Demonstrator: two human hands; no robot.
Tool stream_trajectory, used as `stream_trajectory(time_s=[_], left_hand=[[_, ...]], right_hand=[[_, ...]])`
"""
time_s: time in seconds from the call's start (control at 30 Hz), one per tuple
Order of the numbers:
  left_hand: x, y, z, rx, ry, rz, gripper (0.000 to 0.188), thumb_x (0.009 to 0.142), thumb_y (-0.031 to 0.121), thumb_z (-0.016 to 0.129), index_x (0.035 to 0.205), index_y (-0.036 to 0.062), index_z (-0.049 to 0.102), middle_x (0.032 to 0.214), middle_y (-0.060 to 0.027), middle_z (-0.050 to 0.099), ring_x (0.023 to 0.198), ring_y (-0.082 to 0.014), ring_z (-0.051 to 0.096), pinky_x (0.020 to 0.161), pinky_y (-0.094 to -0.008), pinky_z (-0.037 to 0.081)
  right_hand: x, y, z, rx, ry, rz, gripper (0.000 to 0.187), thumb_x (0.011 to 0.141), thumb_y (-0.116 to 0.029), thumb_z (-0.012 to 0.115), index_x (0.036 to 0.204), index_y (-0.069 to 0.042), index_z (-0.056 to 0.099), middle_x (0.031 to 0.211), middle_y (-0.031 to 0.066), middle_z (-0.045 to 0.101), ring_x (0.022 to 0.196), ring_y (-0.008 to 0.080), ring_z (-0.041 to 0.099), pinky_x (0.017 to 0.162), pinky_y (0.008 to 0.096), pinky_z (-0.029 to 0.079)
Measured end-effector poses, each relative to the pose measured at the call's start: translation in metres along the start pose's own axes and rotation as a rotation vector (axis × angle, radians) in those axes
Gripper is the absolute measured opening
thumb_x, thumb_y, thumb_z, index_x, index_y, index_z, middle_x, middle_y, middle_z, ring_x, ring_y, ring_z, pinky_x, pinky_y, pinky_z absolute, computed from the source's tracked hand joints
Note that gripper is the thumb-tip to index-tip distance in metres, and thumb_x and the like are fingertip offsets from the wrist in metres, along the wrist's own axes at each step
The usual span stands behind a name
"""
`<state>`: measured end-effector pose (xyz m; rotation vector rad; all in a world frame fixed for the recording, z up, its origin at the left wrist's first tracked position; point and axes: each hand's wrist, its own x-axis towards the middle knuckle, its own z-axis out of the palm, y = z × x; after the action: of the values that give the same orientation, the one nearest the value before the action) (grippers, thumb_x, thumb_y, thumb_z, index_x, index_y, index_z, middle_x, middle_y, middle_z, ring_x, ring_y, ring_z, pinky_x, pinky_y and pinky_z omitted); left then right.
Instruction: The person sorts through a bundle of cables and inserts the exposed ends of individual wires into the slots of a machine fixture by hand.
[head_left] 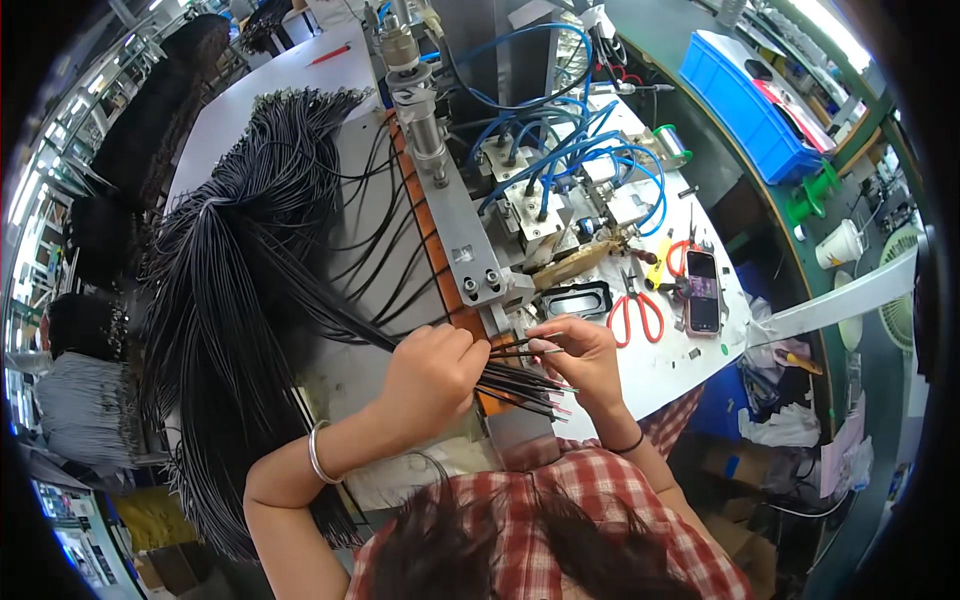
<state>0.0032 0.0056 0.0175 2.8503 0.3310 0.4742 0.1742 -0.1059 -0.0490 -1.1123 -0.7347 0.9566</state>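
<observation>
My left hand is closed around a bunch of thin black cables whose stripped tips fan out to the right. My right hand pinches a single black cable by its end, just in front of the grey metal machine fixture. A large heap of black cables spreads over the white table to my left and trails into my left hand.
Blue air hoses loop over the machine behind the fixture. Red-handled scissors, a phone and a black rectangular frame lie right of my hands. A blue bin stands far right. Another person sits at left.
</observation>
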Motion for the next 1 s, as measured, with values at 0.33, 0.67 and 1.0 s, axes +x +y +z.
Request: stream_trajectory(time_s=[0.33,0.67,1.0], left_hand=[[-0.004,-0.002,0.005,-0.103,-0.038,-0.038,0.036,0.054,-0.002,0.058,0.090,0.0005,0.059,0.072,-0.0094,0.051,0.073,-0.0276,0.048,0.063,-0.0383,0.040],[-0.002,-0.002,0.002,-0.125,-0.048,-0.059,0.025,0.055,-0.002,0.058,0.080,0.0036,0.055,0.072,-0.0085,0.049,0.073,-0.0278,0.047,0.065,-0.0382,0.040],[-0.005,-0.004,0.014,-0.122,-0.061,0.072,0.023,0.056,-0.001,0.058,0.078,0.0047,0.054,0.071,-0.0072,0.049,0.075,-0.0271,0.048,0.066,-0.0370,0.037]], right_hand=[[0.001,0.002,-0.001,0.058,-0.003,0.132,0.008,0.082,-0.002,0.066,0.089,0.001,0.065,0.070,0.0007,0.062,0.053,0.0035,0.051,0.046,0.0171,0.038],[0.006,-0.007,-0.008,0.213,-0.237,0.399,0.008,0.079,-0.003,0.068,0.084,0.001,0.063,0.070,0.0028,0.062,0.056,0.0063,0.055,0.048,0.0173,0.042],[0.007,0.009,-0.014,-0.039,-0.125,0.263,0.008,0.084,-0.007,0.064,0.082,0.000,0.060,0.065,0.0016,0.059,0.053,0.0049,0.052,0.046,0.0172,0.040]])
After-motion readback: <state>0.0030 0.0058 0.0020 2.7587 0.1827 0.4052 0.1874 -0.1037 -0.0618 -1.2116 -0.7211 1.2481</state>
